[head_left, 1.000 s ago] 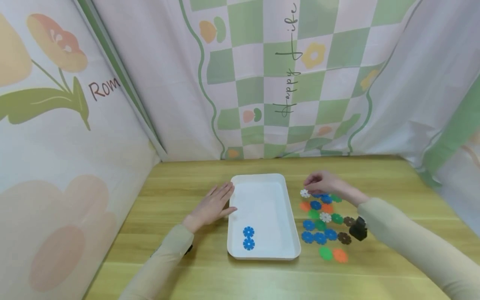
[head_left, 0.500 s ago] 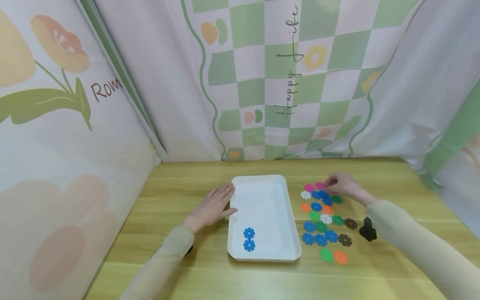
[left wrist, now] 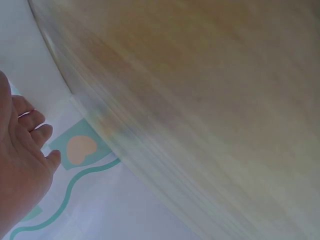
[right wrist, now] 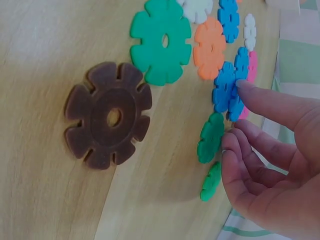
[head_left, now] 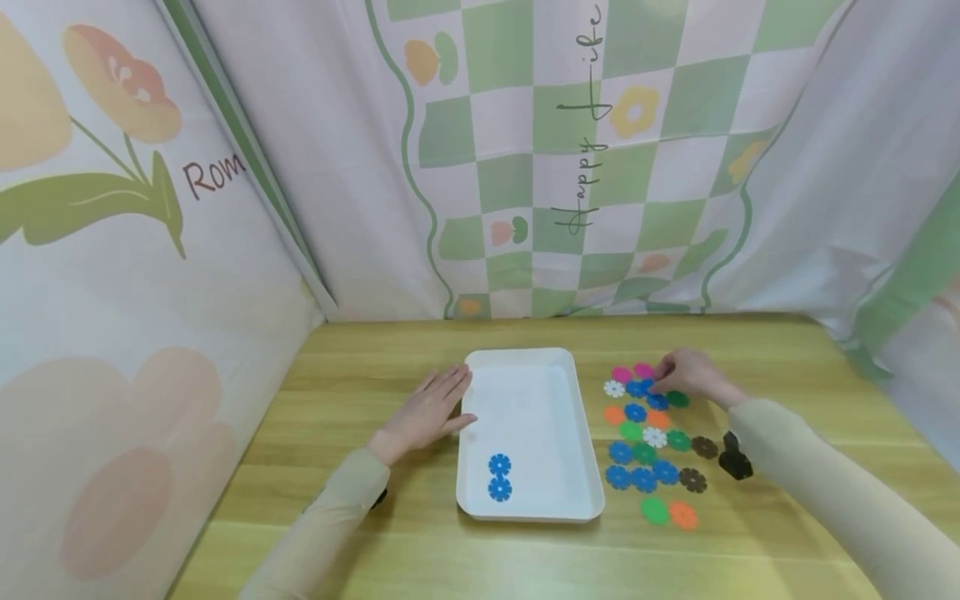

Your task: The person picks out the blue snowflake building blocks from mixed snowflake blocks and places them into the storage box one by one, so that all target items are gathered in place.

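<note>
A white tray [head_left: 528, 375] lies in the middle of the wooden table with two blue snowflake discs [head_left: 499, 477] at its near end. My left hand [head_left: 431, 408] rests flat on the table, its fingers against the tray's left rim. To the right of the tray lies a spread of blue, green, orange, white, pink and brown discs [head_left: 651, 442]. My right hand [head_left: 686, 373] is at the far end of that spread. Its straight index fingertip [right wrist: 245, 86] touches a blue disc [right wrist: 226, 89], and the other fingers curl loosely, holding nothing.
Patterned curtains close off the table at the back and both sides. A brown disc [right wrist: 107, 115] and a green disc [right wrist: 161, 41] lie nearest the right wrist. A small black device [head_left: 735, 460] sits by my right sleeve. The left wrist view is blurred.
My right hand has moved to the right, from the white disc to the blue discs, uncovering two pink discs. The left hand and tray have stayed put.
</note>
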Demonstrator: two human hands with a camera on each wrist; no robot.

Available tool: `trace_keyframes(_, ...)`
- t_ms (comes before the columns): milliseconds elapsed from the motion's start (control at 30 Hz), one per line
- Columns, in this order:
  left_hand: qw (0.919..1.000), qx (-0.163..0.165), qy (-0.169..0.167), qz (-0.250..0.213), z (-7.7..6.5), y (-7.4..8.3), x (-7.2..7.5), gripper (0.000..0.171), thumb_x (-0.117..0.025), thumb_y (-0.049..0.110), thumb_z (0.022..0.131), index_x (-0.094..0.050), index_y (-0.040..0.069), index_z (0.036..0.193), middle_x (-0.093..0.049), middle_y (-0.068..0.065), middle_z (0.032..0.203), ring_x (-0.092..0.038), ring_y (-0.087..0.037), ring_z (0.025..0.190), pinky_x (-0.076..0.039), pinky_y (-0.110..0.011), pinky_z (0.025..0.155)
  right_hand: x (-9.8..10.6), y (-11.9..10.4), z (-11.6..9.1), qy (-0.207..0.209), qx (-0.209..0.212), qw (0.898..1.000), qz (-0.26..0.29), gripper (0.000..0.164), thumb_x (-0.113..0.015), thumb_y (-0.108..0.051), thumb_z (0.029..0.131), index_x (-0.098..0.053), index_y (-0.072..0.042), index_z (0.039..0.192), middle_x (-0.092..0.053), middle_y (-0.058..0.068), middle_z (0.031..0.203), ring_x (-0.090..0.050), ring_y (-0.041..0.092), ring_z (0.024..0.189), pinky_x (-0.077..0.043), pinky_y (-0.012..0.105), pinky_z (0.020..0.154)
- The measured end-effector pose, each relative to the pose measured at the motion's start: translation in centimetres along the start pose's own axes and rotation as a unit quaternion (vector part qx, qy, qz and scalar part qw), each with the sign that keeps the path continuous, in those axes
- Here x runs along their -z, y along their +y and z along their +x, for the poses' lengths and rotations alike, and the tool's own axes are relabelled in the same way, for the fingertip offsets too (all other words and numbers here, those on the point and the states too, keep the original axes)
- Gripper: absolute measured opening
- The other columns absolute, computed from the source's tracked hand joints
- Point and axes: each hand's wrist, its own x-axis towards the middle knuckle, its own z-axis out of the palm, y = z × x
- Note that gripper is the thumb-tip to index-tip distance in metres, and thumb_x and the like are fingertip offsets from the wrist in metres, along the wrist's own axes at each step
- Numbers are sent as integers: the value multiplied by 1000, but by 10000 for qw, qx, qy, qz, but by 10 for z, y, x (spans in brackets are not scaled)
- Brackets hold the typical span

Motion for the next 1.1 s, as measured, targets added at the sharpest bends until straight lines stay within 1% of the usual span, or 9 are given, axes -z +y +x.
trace_keyframes(167,10000,10,-19,5,1,0,0,77,-38,57,102,-22,6,158,-21,-10,166,-23,-25,154,-23,-49,125,0,-1,0,-31,-74,10000,30,31,-75,-22,84,-65,4,97,-66,12,88,-58,21,79,-49,28,66)
trace_keyframes(367,10000,-10,38,-20,2,1,0,77,-38,57,102,-23,5,157,-22,-11,166,-23,-25,154,-24,-48,125,1,3,1,76,-50,9999,98,30,-75,-21,84,-65,4,97,-66,12,89,-58,20,79,-49,27,67)
trace_keyframes(500,9999,-59,92,12,4,0,-1,76,-38,57,102,-24,5,157,-23,-11,165,-24,-25,154,-25,-48,125,3,6,-1,79,16,9997,211,29,-72,-20,87,-64,5,100,-66,11,88,-58,19,78,-49,27,67)
trace_keyframes(733,9999,-65,83,-14,3,0,0,76,-39,56,103,-25,5,157,-23,-11,165,-24,-26,154,-24,-48,125,10,5,-6,-131,79,9985,523,29,-63,-17,94,-64,9,105,-68,12,87,-62,20,78,-53,32,68)
trace_keyframes(900,10000,-24,76,-42,1,1,1,76,-40,56,102,-25,5,157,-23,-11,165,-25,-26,154,-24,-48,126,15,2,-9,-297,110,9967,751,32,-61,-18,98,-63,11,110,-71,14,91,-66,17,78,-57,31,68)
trace_keyframes(967,10000,-20,72,-36,1,1,1,76,-40,56,102,-25,5,157,-23,-11,165,-25,-26,154,-24,-48,125,17,-1,-10,-378,100,9955,868,33,-60,-19,98,-63,11,111,-72,13,91,-67,16,77,-58,29,68)
trace_keyframes(1100,10000,-5,42,-18,0,1,1,77,-39,56,102,-24,5,157,-23,-11,165,-24,-26,154,-23,-47,126,19,-10,-11,-502,77,9935,1023,35,-59,-22,99,-62,10,111,-72,8,85,-67,13,75,-57,27,68)
